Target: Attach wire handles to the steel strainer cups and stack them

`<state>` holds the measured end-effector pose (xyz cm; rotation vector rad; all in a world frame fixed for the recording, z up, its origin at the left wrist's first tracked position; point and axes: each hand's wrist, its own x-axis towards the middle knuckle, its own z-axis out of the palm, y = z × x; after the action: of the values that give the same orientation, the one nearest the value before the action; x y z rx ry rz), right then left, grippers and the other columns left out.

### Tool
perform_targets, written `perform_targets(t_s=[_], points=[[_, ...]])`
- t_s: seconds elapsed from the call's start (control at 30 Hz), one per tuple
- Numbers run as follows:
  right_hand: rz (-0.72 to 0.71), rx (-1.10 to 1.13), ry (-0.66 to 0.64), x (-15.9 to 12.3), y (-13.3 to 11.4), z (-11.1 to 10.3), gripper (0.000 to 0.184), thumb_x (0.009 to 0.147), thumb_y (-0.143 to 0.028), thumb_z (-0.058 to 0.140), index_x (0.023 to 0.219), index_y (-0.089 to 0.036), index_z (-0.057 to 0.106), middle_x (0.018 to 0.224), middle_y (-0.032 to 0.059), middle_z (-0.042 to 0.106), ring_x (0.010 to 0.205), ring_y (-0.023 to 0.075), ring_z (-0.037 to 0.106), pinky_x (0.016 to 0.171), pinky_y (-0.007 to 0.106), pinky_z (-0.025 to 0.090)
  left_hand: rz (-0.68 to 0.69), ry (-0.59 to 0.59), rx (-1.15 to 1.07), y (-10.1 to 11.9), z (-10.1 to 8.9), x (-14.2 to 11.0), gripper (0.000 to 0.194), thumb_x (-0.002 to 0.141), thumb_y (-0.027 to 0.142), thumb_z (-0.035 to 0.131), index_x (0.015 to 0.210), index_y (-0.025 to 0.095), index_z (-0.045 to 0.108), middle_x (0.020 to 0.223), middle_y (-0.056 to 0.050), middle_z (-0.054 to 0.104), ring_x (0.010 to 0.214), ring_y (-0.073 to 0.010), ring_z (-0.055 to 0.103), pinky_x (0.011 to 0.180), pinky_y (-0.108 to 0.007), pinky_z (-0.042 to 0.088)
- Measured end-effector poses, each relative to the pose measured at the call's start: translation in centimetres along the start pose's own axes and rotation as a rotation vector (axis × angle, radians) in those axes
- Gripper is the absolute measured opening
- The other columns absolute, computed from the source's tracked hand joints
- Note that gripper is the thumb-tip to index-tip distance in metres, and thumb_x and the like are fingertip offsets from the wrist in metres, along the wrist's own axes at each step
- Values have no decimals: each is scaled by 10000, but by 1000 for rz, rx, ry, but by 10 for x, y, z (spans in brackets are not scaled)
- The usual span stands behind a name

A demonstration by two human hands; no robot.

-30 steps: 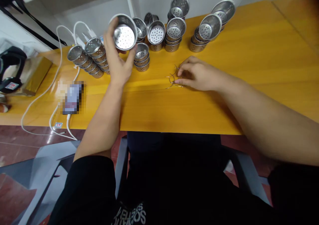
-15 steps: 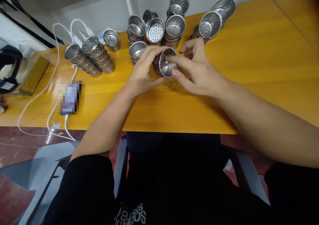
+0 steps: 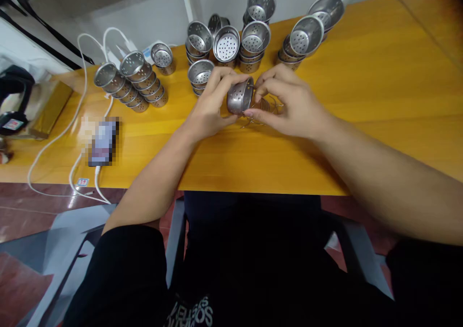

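My left hand (image 3: 210,107) grips a small perforated steel cup (image 3: 239,98), tipped on its side with its mouth turned to the right. My right hand (image 3: 289,102) meets the cup's rim from the right, thumb and forefinger pinched on a thin wire handle (image 3: 269,106) at that rim. More loose wire handles (image 3: 253,120) lie on the yellow table (image 3: 361,105) just under both hands.
Stacks of the same perforated cups stand at the table's far edge (image 3: 249,47), (image 3: 304,37), with a leaning row at the left (image 3: 135,83) and a single cup (image 3: 162,57). A phone (image 3: 101,141) on white cables (image 3: 77,119) lies front left.
My left hand brought the cup down from the back left to the table's middle. My right hand left the wire pile, rose to the cup's rim, and the cup turned onto its side.
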<state>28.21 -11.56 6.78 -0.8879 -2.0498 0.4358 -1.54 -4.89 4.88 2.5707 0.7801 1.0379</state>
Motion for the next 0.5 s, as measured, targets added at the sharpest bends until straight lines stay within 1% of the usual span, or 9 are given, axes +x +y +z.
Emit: perform_targets(t_s=[0.07,0.13,0.27,0.33,0.43,0.5], points=[[-28,0,37,0,4,2,556,1122,-968,857,1195,-417,867,1392,136,831,1371,501,761,1281,852,654,73,23,-3,-5,2,-1,811,1147,825,904,1813,466,612,1718,-113,661,1718,-470,717,1461,-749,653],[-21,2,51,-1,5,3,510,1114,-930,905,1180,-425,878,1359,131,828,1348,494,759,1245,833,680,103,28,9,-8,3,-1,808,1174,834,859,1838,466,582,1733,-127,655,1712,-471,719,1444,-754,664],[-50,-2,50,-3,2,1,463,1101,-854,980,1115,-400,891,1255,128,794,1243,489,780,1181,840,693,70,4,64,-10,1,-1,821,1146,804,921,1825,479,595,1737,-121,676,1719,-490,711,1463,-786,638],[-51,-10,44,-4,-1,0,380,1122,-794,984,1130,-423,903,1275,126,795,1286,501,785,1203,858,686,60,-6,68,-11,0,-1,820,1131,786,945,1812,478,608,1741,-119,679,1726,-506,706,1483,-807,607],[-11,-48,65,-5,-4,-1,238,1176,-720,932,1204,-483,929,1424,133,816,1453,535,755,1296,906,640,48,-6,50,-14,0,-1,873,1094,801,973,1820,492,599,1757,-116,678,1742,-522,692,1489,-814,583],[24,-69,137,-4,1,-2,267,1187,-753,897,1261,-498,934,1511,138,811,1550,556,713,1336,928,609,17,12,47,-15,-4,0,910,1062,827,989,1813,486,604,1767,-117,685,1748,-531,685,1489,-817,575]])
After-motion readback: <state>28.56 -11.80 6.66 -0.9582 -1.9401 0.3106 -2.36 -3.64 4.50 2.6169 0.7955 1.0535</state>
